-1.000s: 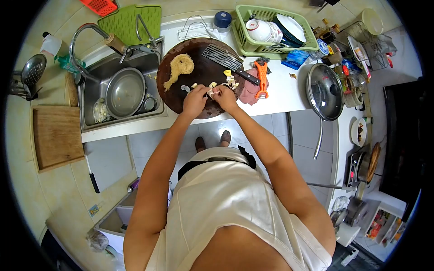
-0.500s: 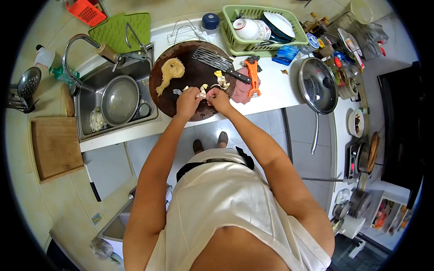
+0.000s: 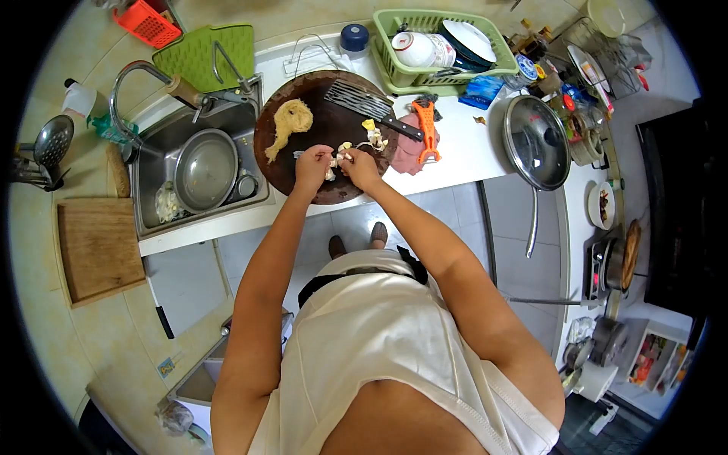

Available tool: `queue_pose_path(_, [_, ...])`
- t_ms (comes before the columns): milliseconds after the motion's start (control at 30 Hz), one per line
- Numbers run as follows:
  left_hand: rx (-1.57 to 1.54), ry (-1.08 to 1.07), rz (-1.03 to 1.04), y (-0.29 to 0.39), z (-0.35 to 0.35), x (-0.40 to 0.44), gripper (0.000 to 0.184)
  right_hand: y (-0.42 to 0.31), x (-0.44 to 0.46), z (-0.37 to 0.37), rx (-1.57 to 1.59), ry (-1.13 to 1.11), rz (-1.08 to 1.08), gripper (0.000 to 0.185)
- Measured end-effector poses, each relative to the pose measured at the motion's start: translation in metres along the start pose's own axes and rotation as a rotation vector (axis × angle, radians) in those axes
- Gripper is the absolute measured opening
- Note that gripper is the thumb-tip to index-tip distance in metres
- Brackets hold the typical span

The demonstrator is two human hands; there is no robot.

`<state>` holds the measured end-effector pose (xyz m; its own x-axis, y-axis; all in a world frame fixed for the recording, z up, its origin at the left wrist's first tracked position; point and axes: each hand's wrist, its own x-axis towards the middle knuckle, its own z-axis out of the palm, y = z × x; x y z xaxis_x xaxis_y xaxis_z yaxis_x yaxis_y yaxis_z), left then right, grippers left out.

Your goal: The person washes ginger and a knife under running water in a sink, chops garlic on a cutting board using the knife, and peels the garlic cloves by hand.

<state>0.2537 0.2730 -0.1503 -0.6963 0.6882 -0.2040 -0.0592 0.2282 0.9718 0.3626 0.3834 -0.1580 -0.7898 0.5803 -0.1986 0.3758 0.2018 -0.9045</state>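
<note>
Both my hands are over a round, dark wooden chopping board (image 3: 322,136) on the counter. My left hand (image 3: 311,168) is closed, its fingertips pinching a small whitish piece that looks like garlic (image 3: 331,174). Close on its right, my right hand (image 3: 362,170) is also closed, thumb and finger pinching a pale garlic clove (image 3: 340,158). More garlic cloves and peel (image 3: 374,135) lie behind the right hand. A black-handled knife (image 3: 356,102) with a patterned blade rests across the board's back right. A tan, fibrous loofah-like piece (image 3: 290,125) lies at the back left.
Right of the board, an orange peeler (image 3: 428,133) lies on a pink cloth (image 3: 407,152). Behind stands a green dish basket (image 3: 425,78) of bowls and plates. A sink (image 3: 144,189) holding a metal basin (image 3: 205,171) is at left. A lidded pan (image 3: 537,144) stands at right.
My hands have drawn slightly apart, showing the whitish pieces between them. The whole view has shifted a few pixels to the right.
</note>
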Motion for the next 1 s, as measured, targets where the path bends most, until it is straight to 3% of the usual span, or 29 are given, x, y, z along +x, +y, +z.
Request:
queue_pose_path(167, [0.169,-0.048,0.224,0.019,-0.001,-0.010,0.020,-0.010,-0.001,-0.004,0.319,-0.053,0.077,0.019])
queue_pose_path(233, [-0.015,-0.091,0.110,0.019,0.002,-0.010,0.024,-0.015,0.000,-0.004,0.543,-0.053,0.155,0.017])
queue_pose_path(367, [-0.145,-0.147,0.050,0.008,0.003,-0.004,0.030,-0.018,0.004,-0.011,0.509,-0.141,0.157,0.015])
queue_pose_path(467, [0.099,-0.069,0.149,-0.001,0.004,0.000,0.029,-0.022,0.004,-0.015,0.407,-0.092,0.128,0.014])
queue_pose_path(567, [0.523,0.067,0.377,0.028,0.005,-0.013,0.029,-0.029,0.002,-0.015,0.404,0.004,0.134,0.015])
queue_pose_path(733, [0.550,0.054,0.394,0.048,0.008,-0.025,0.028,-0.031,0.008,-0.021,0.286,-0.068,0.256,0.013])
queue_pose_path(1000, [0.631,0.103,0.481,0.052,0.011,-0.027,0.029,-0.034,0.006,-0.026,0.260,-0.073,0.253,0.011])
